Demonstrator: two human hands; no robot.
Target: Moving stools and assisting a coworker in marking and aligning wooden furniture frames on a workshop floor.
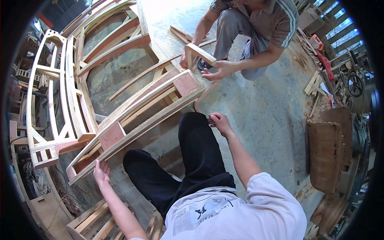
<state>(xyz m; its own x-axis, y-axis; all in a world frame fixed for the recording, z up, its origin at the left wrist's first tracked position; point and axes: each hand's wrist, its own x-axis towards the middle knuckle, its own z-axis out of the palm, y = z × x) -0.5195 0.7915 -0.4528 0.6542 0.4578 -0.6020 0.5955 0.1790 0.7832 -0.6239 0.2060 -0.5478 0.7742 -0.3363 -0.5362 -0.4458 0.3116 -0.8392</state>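
A long curved wooden frame (160,105) of light strips and reddish panels lies across the floor before my knees. My left hand (102,173) is at its near left end, palm turned up and fingers stretched out, with the thumb against or very close to the edge. Beside my right knee is my right hand (219,123), its fingers bent and pressed together. Whatever they pinch, if anything, is too small to make out. Black trousers (200,140) cover my bent legs, between the hands.
Opposite me a crouching person (256,36) holds a bent wooden piece (200,54) above the frame's far end. More wooden frames (50,92) stand at the left. A brown curved panel (325,156) and wood scraps (316,84) lie at the right. A slatted wooden piece (98,220) is lower left.
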